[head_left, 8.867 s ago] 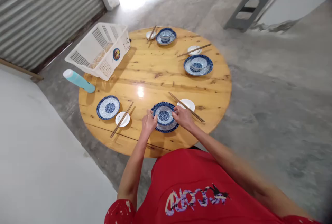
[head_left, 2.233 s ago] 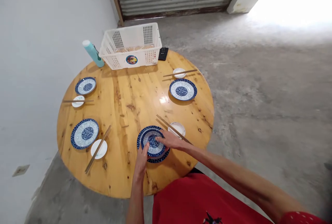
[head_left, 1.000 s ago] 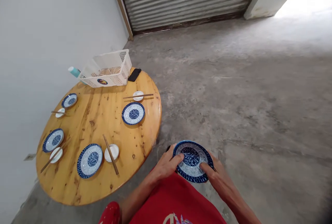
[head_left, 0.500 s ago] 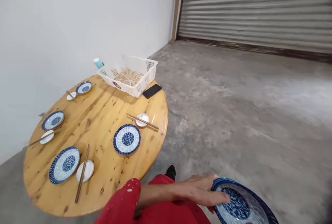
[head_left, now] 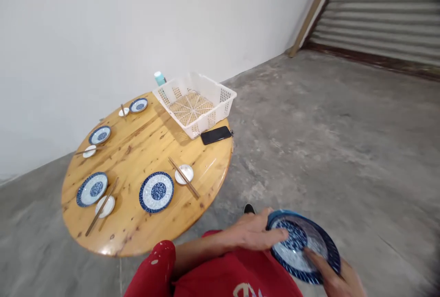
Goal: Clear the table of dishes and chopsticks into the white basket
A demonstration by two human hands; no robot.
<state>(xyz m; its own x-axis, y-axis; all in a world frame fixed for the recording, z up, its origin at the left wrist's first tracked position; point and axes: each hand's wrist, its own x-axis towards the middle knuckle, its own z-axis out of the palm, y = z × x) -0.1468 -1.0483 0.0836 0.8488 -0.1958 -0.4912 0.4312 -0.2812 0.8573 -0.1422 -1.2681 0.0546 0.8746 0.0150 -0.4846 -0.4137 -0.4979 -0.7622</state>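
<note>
At the lower right, a blue-and-white patterned plate is held in front of my body, off the table; its thick edge looks like more than one plate stacked. My left hand grips its left side, thumb on top and fingers underneath. The plate's lower right edge is in my right hand, with the thumb lying on its face. Nearest on the round wooden table is a matching plate, beside a small white saucer with chopsticks across it.
More place settings line the table's left side, including a near plate and a far plate. At the back stand a white plastic basket and a light-blue bottle. A black phone lies near the right edge.
My view has turned left, so the table and basket sit further right. The held plate has come further into view, and my right hand now shows on its edge.
</note>
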